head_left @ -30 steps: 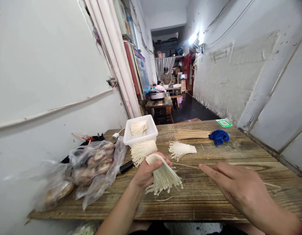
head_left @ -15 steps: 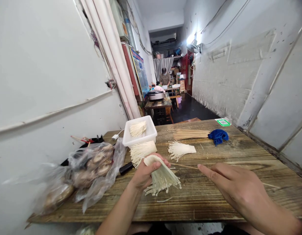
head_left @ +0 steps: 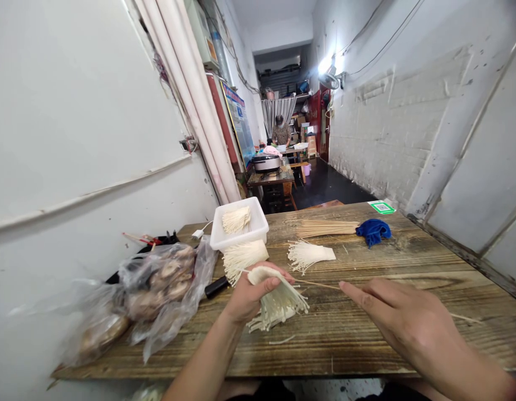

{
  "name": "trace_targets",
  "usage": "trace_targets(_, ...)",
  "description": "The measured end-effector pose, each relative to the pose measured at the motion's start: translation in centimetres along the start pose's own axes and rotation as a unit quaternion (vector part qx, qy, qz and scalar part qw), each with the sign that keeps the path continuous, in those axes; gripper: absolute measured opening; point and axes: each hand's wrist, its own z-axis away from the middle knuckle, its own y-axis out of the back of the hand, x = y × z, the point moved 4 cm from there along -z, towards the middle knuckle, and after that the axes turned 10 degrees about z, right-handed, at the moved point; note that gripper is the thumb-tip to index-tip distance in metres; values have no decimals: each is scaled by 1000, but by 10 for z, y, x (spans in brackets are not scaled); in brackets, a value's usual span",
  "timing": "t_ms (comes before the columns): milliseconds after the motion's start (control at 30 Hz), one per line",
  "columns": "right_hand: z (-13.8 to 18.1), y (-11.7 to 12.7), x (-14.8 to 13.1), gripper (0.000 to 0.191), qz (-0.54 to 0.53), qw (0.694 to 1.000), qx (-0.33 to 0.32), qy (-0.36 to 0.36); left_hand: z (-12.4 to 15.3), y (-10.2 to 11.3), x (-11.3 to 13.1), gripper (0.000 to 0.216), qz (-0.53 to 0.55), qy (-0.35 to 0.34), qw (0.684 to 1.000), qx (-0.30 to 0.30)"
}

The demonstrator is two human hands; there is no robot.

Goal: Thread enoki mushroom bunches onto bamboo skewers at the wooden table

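Note:
My left hand (head_left: 248,295) is closed around the stem end of a bunch of white enoki mushrooms (head_left: 277,303), whose caps fan down onto the wooden table (head_left: 358,340). My right hand (head_left: 402,320) lies over the table to the right, fingers stretched toward a thin bamboo skewer (head_left: 319,284) that points at the bunch; whether it pinches the skewer I cannot make out. Two more enoki bunches lie beyond, one (head_left: 243,257) by the tub and one (head_left: 308,254) further right.
A white plastic tub (head_left: 258,225) holding enoki stands at the back left. A pile of skewers (head_left: 325,227) and a blue cloth (head_left: 374,231) lie at the back. Plastic bags of brown mushrooms (head_left: 157,284) fill the left side. A person stands far down the corridor.
The enoki bunch in my left hand has tipped slightly lower and closer to me. My right hand has barely moved.

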Motion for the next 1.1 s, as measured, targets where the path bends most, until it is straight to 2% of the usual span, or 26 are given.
trace_targets(200,22,-4,3,42,-29,999,-41,-13,10,-7,5,14,-105,-33,993,-37)
trace_targets(500,44,-12,3,54,11,997,-72,-13,13,-29,17,12,-125,-78,988,-52)
trace_targets(733,44,-10,5,49,-5,999,-43,-29,12,-34,13,12,-107,-61,992,-36)
trace_targets(933,41,-14,8,46,-44,997,-48,-43,9,-40,10,12,-100,-32,994,-35)
trace_targets(1100,36,-17,8,45,-81,995,-33,-53,8,-43,6,15,-86,-7,996,-10)
